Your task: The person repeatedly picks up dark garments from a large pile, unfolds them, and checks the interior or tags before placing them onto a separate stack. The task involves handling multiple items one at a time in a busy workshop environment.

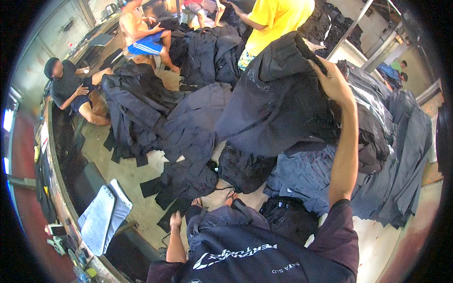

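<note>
My right hand (334, 84) is raised on the right with its fingers closed on the upper edge of a pair of black trousers (278, 104). The trousers hang spread out to the left of that hand, their gathered waist uppermost and a small emblem on the cloth. Low on the left, my left hand (176, 220) is down beside a dark garment (181, 181) on the floor. Its fingers are too small and unclear to read. Between my arms lies a bunched black garment (289, 218), close to my feet.
Heaps of dark clothing (137, 99) and grey-blue garments (302, 174) surround me. Several people sit or stand beyond, one in a yellow shirt (278, 19) right behind the raised trousers. A long bench (63, 203) curves along the left, near a pale folded board (101, 219).
</note>
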Motion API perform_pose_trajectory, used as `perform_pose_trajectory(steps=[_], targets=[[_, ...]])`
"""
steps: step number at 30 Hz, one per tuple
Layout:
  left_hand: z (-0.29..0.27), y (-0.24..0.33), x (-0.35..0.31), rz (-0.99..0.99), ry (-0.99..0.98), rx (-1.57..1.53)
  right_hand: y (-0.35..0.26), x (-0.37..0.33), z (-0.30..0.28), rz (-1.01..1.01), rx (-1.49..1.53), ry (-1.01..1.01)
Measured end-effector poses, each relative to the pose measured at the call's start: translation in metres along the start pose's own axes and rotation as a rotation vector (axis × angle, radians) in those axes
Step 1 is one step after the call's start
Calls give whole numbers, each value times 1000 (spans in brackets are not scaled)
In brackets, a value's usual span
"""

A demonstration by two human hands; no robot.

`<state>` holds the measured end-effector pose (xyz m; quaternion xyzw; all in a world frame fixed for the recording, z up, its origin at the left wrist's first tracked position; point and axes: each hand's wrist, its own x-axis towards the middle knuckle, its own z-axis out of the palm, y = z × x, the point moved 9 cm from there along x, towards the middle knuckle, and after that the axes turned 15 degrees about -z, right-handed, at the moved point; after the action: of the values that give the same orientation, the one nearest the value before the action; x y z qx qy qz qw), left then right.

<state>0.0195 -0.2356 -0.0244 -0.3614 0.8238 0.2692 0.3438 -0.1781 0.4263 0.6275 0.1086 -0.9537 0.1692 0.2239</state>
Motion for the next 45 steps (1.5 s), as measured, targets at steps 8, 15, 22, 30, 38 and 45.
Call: perform_pose_trajectory(steps=[8,15,22,30,38,45], targets=[[73,-257,-75,-802,-581,89,-21,-124,204,-84,271,-265],[34,-33,18,-44,-103,234,-71,-502,603,308,350,-1423],[18,235,-7,480,-207,-346,6,-397,484,414,566,-482],[89,194,-28,599,-115,339,149,-365,-35,437,-538,739],[78,111,9,265,14,233,299,-634,-86,1306,463,1339],[85,154,-20,289,-111,370,404,-652,-121,1096,723,1315]])
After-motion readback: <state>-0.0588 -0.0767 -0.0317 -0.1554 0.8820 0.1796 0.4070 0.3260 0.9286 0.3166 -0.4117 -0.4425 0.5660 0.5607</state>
